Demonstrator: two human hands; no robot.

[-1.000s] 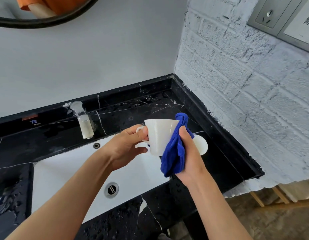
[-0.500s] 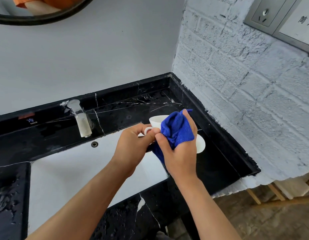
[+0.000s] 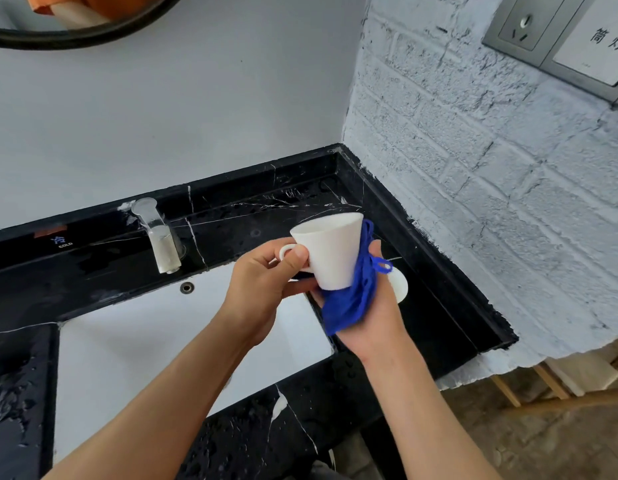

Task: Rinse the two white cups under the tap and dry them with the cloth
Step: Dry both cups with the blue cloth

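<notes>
- Counter (image 3: pixel 103 271): black marble, wet, running left to right along the far wall.
- Tap (image 3: pixel 159 237): chrome, far left, at the far edge of the basin.
- Basin (image 3: pixel 155 341): white, set in the counter, near left.
- Left hand (image 3: pixel 262 289): centre, thumb and fingers pinching the cup's handle.
- Cup (image 3: pixel 330 249): white, held tilted over the basin's right edge, rim to the far side.
- Cloth (image 3: pixel 351 303): blue, bunched against the cup's right side and base.
- Right hand (image 3: pixel 373 317): palm up, fingers curled, cradling the cloth under the cup.
- Second cup (image 3: pixel 399 285): white, on the counter, mostly hidden behind the right hand.
</notes>
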